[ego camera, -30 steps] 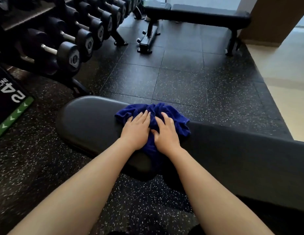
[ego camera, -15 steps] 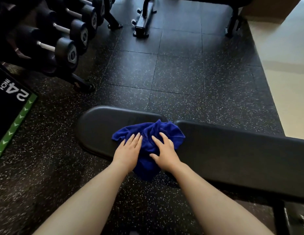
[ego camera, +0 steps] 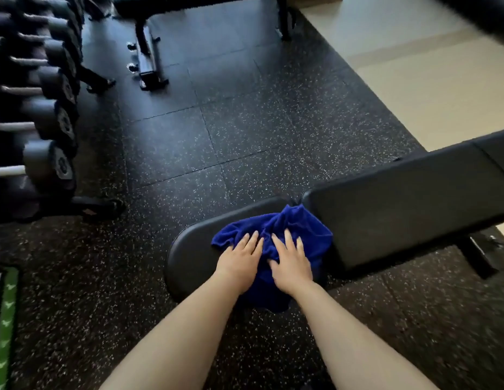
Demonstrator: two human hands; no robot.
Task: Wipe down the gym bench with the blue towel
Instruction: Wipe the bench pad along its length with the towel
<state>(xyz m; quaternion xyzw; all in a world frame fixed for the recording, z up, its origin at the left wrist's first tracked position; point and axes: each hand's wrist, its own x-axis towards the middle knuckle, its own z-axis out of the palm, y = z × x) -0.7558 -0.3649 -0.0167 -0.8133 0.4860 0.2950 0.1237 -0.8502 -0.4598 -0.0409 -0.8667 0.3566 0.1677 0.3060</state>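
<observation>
A black padded gym bench runs from lower centre to the right edge, with a short seat pad at its left end. A crumpled blue towel lies on the seat pad beside the gap to the long pad and hangs over the near edge. My left hand presses flat on the towel's left part with fingers straight. My right hand presses flat on its right part, fingers spread.
A dumbbell rack stands along the left side. A second black bench sits at the top. Speckled black rubber floor lies between them. A green-edged mat is at the lower left. Beige floor is at the upper right.
Both hands have slid the towel rightward along the seat pad to the gap at the long pad. The view has turned, so the bench now slants up to the right.
</observation>
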